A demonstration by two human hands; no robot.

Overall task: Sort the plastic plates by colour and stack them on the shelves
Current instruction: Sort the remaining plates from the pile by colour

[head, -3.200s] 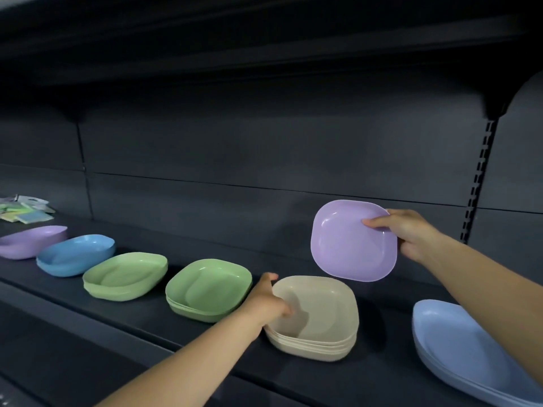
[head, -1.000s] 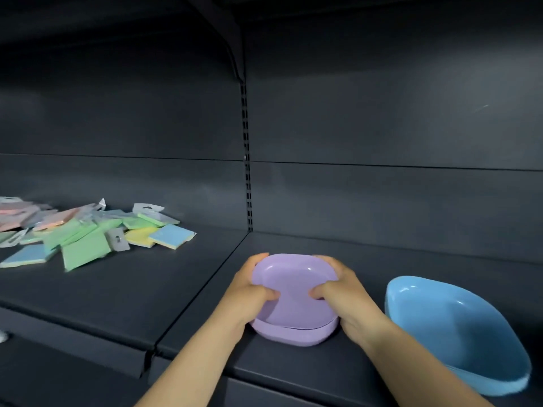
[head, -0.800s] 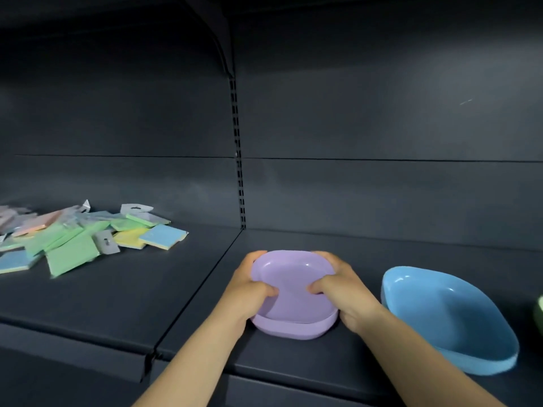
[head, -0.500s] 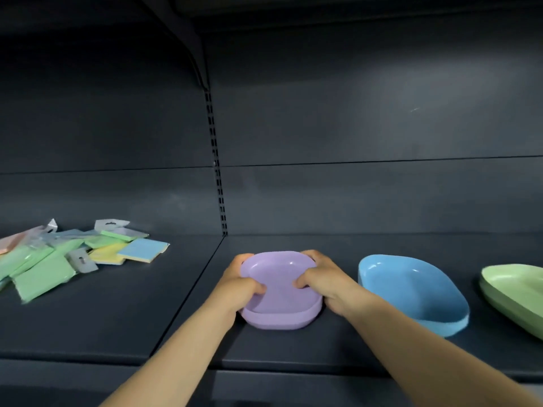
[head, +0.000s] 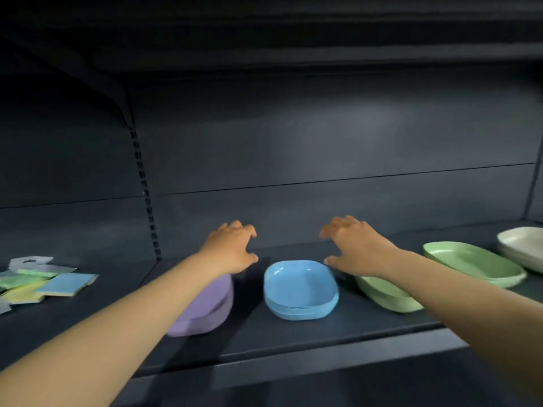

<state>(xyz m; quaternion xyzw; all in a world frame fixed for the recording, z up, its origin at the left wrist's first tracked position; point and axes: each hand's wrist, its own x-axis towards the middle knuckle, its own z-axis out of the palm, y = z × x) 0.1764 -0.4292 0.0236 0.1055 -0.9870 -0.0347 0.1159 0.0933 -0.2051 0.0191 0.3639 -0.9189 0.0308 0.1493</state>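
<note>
A row of plate stacks stands on the dark shelf [head: 293, 342]. The purple stack [head: 205, 309] is leftmost, partly hidden under my left forearm. A blue stack [head: 299, 289] sits in the middle. Right of it come a green stack [head: 385, 295], partly hidden by my right arm, a second green stack [head: 473, 264] and a cream stack [head: 523, 245] at the frame edge. My left hand [head: 230, 249] hovers open above the purple stack's far edge. My right hand [head: 352, 245] hovers open above and behind the blue stack's right side. Neither hand holds anything.
Several small packets [head: 38, 282] in blue, green and yellow lie loose on the neighbouring shelf section at the left. A slotted upright [head: 144, 195] divides the two sections. Another shelf overhangs above. The shelf's front lip runs below the plates.
Both hands have let go of the purple stack and lifted off it, spreading apart with open fingers. The view has shifted right, bringing the green and cream stacks into sight.
</note>
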